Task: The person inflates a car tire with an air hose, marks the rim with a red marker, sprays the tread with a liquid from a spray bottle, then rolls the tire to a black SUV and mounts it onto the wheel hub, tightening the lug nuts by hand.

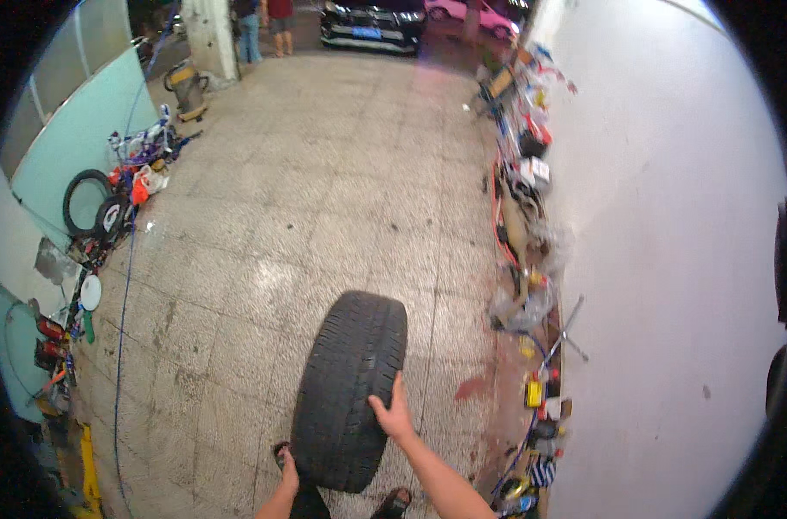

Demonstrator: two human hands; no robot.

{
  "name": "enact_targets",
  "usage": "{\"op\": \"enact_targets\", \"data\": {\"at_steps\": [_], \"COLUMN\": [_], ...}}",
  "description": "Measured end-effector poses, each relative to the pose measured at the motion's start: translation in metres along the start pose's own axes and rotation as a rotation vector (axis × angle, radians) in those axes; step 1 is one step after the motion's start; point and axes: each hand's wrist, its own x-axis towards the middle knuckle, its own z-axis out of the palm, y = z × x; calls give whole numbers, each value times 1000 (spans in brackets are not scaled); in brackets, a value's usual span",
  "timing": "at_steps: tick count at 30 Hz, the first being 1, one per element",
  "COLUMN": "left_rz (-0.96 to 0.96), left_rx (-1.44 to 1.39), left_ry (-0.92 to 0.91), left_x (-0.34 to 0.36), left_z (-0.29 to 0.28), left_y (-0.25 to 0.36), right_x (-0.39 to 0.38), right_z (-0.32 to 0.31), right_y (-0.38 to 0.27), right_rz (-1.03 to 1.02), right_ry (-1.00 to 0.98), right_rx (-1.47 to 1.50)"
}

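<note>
**Tire (348,398) upright between two bare hands above a tiled floor (238,182)**

Position of tire: lower center of the view, ahead of the person's feet. Tread faces the camera, with the long axis tilted slightly to the right at the far end. Contact point with the floor: hidden.

Right grip (393,415): spread wide, thumb apart from the fingers, laid against the right side of the tread. Left grip (289,470): at the near left edge of the tire; finger position is hidden, so whether it is wide or narrow cannot be told.

Footwear: one dark sandal (280,451) shows beside the left grip; another lies right of the tire's near end.

Right side: a reddish stain (475,387) marks the floor. Beyond it, a cross-shaped wrench (570,333) stands at the white wall (662,259), near a yellow box (534,394) in a row of mixed items.

Left side: a blue hose (124,320) runs lengthwise along the floor. Outboard of it are a white disc (91,292), a yellow bar (89,467) and a thin black tire (68,201).

Far end: a canister vacuum (186,92) stands by a pillar (210,39); a dark car (372,30) faces the floor area.
</note>
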Motion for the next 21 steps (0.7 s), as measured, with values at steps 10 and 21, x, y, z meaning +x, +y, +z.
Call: {"op": "enact_targets", "data": {"at_steps": [10, 21], "left_rz": [285, -104], "left_rx": [496, 601], "left_ry": [-125, -835], "left_x": [49, 210], "left_z": [198, 182], "left_y": [183, 271], "right_x": [113, 240], "right_z": [-89, -20], "right_y": [94, 33], "right_rz": [639, 555], "right_ry": [13, 346], "right_rx": [14, -7]}}
